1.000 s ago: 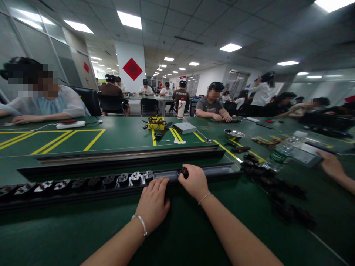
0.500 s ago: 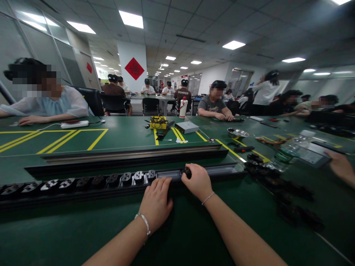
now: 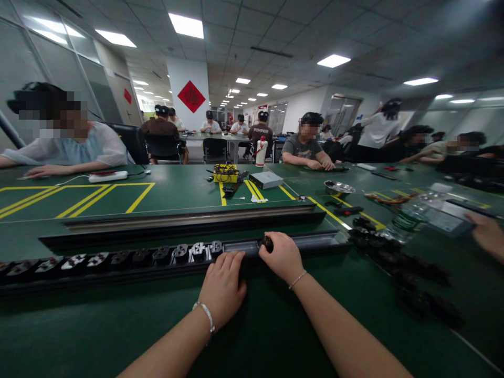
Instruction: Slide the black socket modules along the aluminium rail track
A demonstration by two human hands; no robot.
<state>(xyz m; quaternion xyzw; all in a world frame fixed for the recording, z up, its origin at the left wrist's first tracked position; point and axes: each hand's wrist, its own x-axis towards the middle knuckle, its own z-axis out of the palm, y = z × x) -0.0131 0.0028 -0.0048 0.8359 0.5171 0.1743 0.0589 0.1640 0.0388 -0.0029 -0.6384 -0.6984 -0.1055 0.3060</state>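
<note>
Green tabletop (image 3: 98,331), left hand (image 3: 222,283) on channel (image 3: 319,242), right hand (image 3: 283,256) holding black part (image 3: 268,243)

Ceiling panels (image 3: 186,26) blaze white overhead, room dim below! Bench (image 3: 98,325) foreground deep in shadow. Bright glints on silvery socket inserts (image 3: 199,251). Wide lens tilts glass wall (image 3: 51,79) at left; black parts (image 3: 380,248) at right blur.

yellow box (image 3: 226,180) holding dark cables (image 3: 228,171) | grey box (image 3: 266,180) near it | metal bowl (image 3: 339,187) | white power strip (image 3: 107,178), probably
</note>
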